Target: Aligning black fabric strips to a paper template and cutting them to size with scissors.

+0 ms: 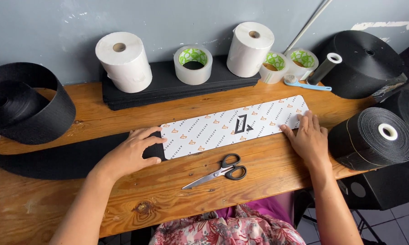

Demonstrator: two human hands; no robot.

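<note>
Flat and open, our left hand (131,152) presses the white patterned strip's (234,125) eight o'clock end, our right hand (308,136) its two o'clock end; scissors (219,171) lie just below, nearer our right

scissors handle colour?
Black, on the scissors; head view shows it best.

A long white card and a black strip

The white card (234,126) has small orange marks and one big dark mark. It lies flat and slanted on the desk (168,190), over the wide black strip (54,159) that sticks out at its left end.
</note>
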